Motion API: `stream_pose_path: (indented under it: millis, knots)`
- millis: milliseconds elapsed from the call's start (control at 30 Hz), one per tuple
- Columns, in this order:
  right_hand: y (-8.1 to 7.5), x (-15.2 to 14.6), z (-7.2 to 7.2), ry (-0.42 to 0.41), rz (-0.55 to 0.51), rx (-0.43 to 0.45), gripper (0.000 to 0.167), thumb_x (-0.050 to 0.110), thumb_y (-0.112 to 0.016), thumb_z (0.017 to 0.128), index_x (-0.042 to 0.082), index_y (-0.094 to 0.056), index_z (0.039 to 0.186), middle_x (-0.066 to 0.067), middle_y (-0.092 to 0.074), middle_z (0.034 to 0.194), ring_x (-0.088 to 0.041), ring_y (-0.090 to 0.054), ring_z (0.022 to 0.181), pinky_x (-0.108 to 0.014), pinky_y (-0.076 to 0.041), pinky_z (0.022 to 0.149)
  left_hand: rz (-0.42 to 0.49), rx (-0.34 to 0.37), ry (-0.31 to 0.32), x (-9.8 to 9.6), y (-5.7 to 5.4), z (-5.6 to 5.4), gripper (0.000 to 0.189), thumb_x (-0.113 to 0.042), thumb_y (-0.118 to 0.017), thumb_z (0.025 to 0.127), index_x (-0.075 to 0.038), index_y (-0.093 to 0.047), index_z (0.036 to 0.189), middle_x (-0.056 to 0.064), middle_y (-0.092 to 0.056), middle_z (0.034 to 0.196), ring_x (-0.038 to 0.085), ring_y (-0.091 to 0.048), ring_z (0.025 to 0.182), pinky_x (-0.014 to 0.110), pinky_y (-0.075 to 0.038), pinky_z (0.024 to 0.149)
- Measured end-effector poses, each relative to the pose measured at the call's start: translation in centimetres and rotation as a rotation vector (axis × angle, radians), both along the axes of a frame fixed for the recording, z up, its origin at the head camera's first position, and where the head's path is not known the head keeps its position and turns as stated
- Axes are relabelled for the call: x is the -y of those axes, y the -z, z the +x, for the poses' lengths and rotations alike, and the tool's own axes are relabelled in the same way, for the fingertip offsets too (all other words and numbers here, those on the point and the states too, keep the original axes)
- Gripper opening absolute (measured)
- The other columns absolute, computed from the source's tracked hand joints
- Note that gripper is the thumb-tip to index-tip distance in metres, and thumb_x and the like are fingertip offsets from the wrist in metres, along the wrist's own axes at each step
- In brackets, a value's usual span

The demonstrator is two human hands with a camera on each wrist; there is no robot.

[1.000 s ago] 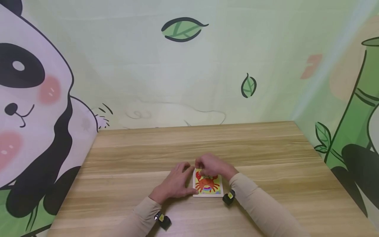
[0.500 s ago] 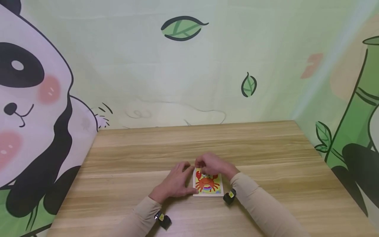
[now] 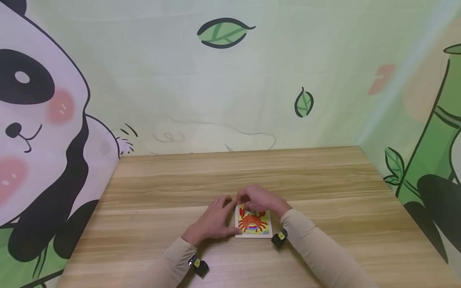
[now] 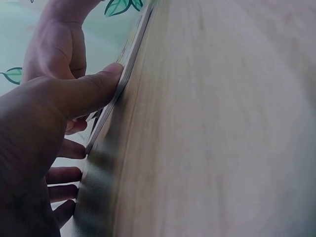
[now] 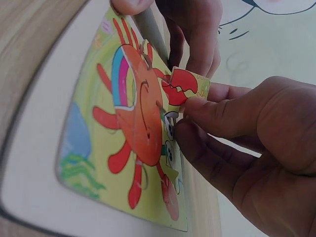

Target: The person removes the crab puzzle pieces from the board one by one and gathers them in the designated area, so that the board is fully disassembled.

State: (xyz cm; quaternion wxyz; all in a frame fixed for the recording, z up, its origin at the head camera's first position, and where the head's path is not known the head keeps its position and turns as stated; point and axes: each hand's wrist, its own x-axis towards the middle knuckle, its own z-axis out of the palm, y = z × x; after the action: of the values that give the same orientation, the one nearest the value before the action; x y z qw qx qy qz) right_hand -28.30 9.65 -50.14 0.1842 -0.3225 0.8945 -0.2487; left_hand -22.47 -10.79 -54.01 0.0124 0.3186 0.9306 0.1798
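Observation:
A square crab jigsaw puzzle [image 3: 253, 224] in a pale board lies on the table between both hands. My right hand [image 3: 257, 199] is over its far edge. In the right wrist view, my right thumb and forefinger pinch a puzzle piece [image 5: 181, 89] showing a red claw, tilted up from the picture at the crab's upper left. My left hand [image 3: 215, 221] steadies the board's left side. Its thumb [image 4: 101, 86] rests on the board's edge near the front corner, and the index finger reaches the far corner. The other left fingers are spread beside the board, nearly straight.
The wooden table [image 3: 162, 184] spreads around the puzzle. Behind it stands a pale green wall cloth [image 3: 173, 80] printed with leaves and pandas. A black wrist camera [image 3: 279, 239] sits on the right cuff, another camera [image 3: 200, 267] on the left.
Both hands stay almost still. The claw area near my right fingertips looks slightly shifted; the board keeps its place, and the head view has tilted a little.

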Motion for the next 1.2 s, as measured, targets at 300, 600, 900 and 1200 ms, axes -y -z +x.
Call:
stream_pose_path:
  millis: [300,600,900,1200]
  knots:
    - [0.1,-0.2,0.1,0.001,-0.015,-0.043,0.016,0.007,-0.071,0.084,0.016,-0.072,0.098,0.008,-0.069,0.09,-0.008,-0.061,0.081,-0.023,-0.053,0.075,0.002,-0.009,0.003,0.0,0.0,-0.1,0.094,-0.065,-0.07,0.076,-0.011,-0.041,0.147,0.015,-0.042,0.14,0.03,-0.04,0.129,0.047,-0.034,0.112]
    - [0.2,-0.6,-0.1,-0.003,-0.03,-0.083,0.017,0.009,-0.071,0.085,0.017,-0.074,0.1,0.008,-0.071,0.093,-0.007,-0.063,0.085,-0.024,-0.053,0.079,0.011,-0.026,0.009,0.0,-0.1,0.0,0.092,-0.064,-0.071,0.076,-0.01,-0.043,0.145,0.016,-0.043,0.139,0.031,-0.04,0.129,0.047,-0.035,0.112]
    - [0.1,-0.9,-0.2,0.04,-0.065,-0.079,0.014,0.011,-0.07,0.087,0.019,-0.075,0.097,0.008,-0.071,0.092,-0.007,-0.062,0.085,-0.024,-0.053,0.078,-0.008,-0.019,-0.001,0.0,0.0,-0.1,0.094,-0.066,-0.07,0.075,-0.008,-0.044,0.144,0.013,-0.042,0.14,0.029,-0.04,0.13,0.045,-0.034,0.113]
    - [-0.1,-1.3,-0.2,0.071,-0.076,-0.104,0.014,0.013,-0.068,0.09,0.021,-0.075,0.099,0.008,-0.072,0.095,-0.005,-0.062,0.084,-0.025,-0.053,0.078,0.013,-0.013,-0.003,0.0,-0.1,0.0,0.092,-0.064,-0.071,0.075,-0.006,-0.046,0.142,0.012,-0.043,0.138,0.029,-0.04,0.129,0.045,-0.035,0.112]
